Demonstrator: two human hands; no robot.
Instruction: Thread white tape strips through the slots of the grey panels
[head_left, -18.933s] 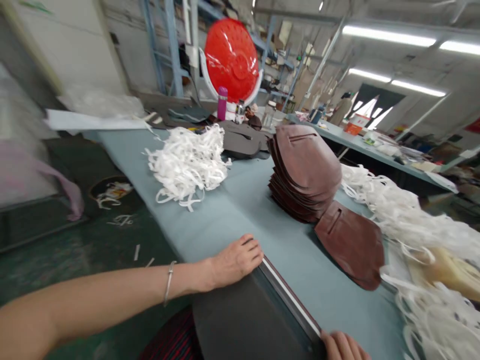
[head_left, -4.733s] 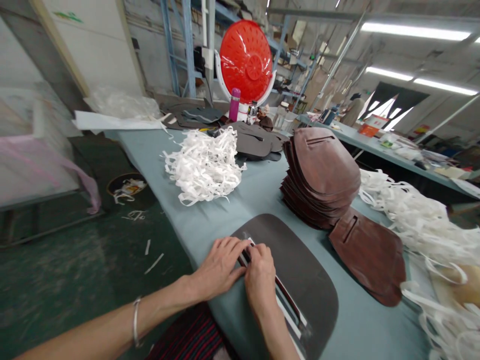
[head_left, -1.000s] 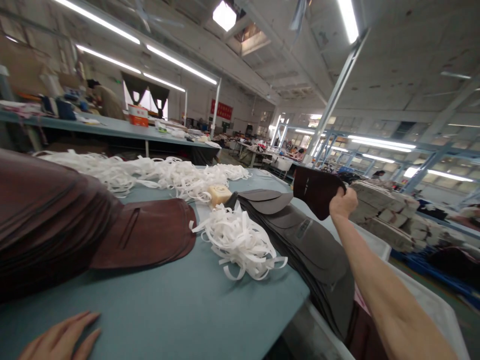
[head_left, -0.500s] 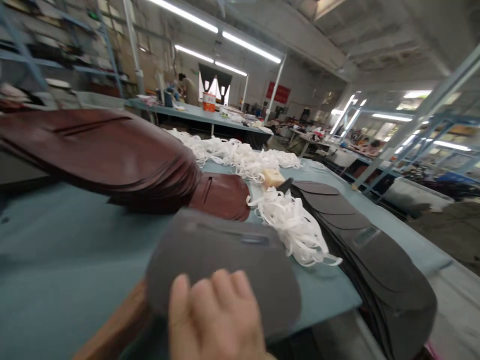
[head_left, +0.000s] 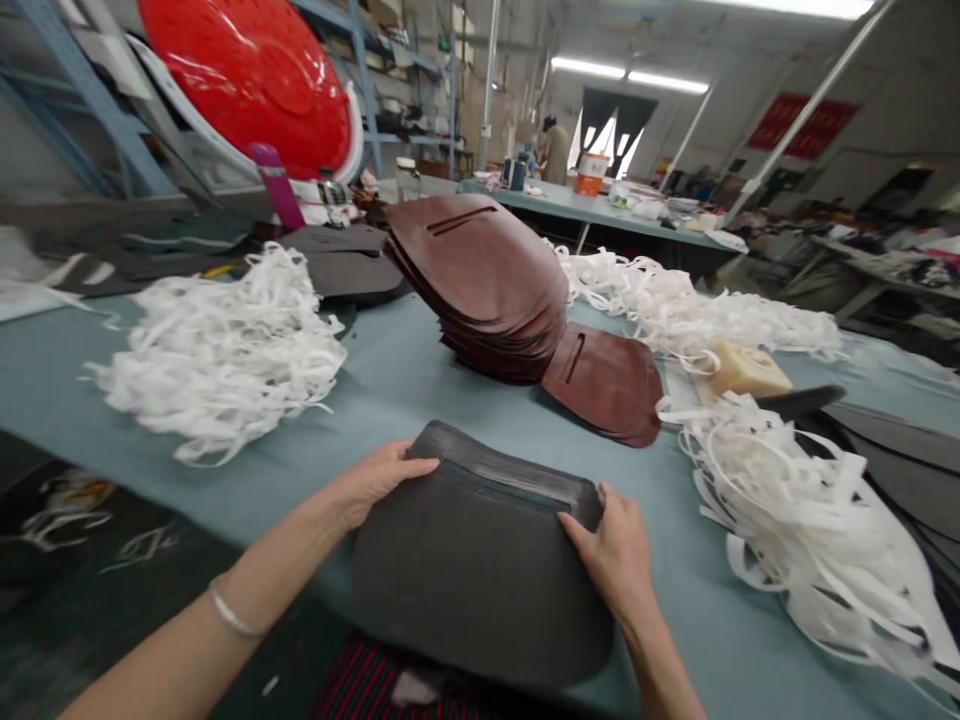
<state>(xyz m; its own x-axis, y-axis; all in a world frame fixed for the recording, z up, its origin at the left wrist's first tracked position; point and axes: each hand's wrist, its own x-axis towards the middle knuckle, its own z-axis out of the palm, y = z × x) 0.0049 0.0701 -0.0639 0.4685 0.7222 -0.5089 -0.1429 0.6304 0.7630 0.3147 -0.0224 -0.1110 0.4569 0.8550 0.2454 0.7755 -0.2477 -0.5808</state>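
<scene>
A rounded dark grey panel point(head_left: 480, 580), possibly leather or felt, lies on the table's near edge with a long slit near its far side. My left hand point(head_left: 375, 485) grips its upper left edge, and my right hand point(head_left: 609, 552) holds its right edge. A stack of rounded brown panels point(head_left: 480, 285) stands beyond it, each with a slit, and a single brown panel point(head_left: 604, 385) lies against the stack. White strip piles point(head_left: 217, 355) point(head_left: 795, 520) sit on either side of my hands.
The blue-grey table top point(head_left: 420, 400) runs across the view. A stack of dark grey panels point(head_left: 337, 275) lies at the back, and more point(head_left: 900, 470) lie at right. A cream block point(head_left: 742, 370) rests among white strips. A red basin point(head_left: 247, 80) stands behind.
The view has swung back left from the grey stack. The dark grey panel, raised close to the camera before, now lies on the table between both hands.
</scene>
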